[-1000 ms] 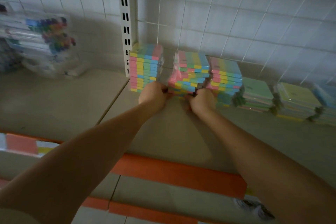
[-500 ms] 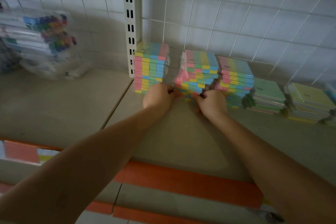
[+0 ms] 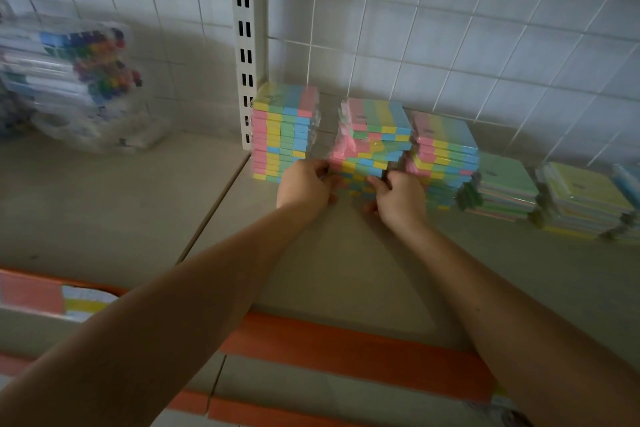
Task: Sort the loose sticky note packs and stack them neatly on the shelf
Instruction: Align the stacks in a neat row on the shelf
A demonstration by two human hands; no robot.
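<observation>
Up against the tiled wall, on the far part of the shelf, sat the middle stack of striped sticky note packs, and it was pretty messy, packs skewed out at different angles. Both hands were on it. Left hand had its grip closed on the lower left edge of that stack, right hand had its grip closed on the lower right edge, fingers curled in against the packs. Both forearms reached in from the near side.

Just left of it stood the left stack, way tidier, right beside the slotted upright. Touching the messy one on the right was the right stack, also striped. Further right along the wall came a lower green pile, then a yellow pile, and something blue at the frame edge, too cut off to tell.

Far left on the neighbouring shelf board lay clear bags of coloured markers, kinda blurry. Near edge of the shelf had an orange strip.
</observation>
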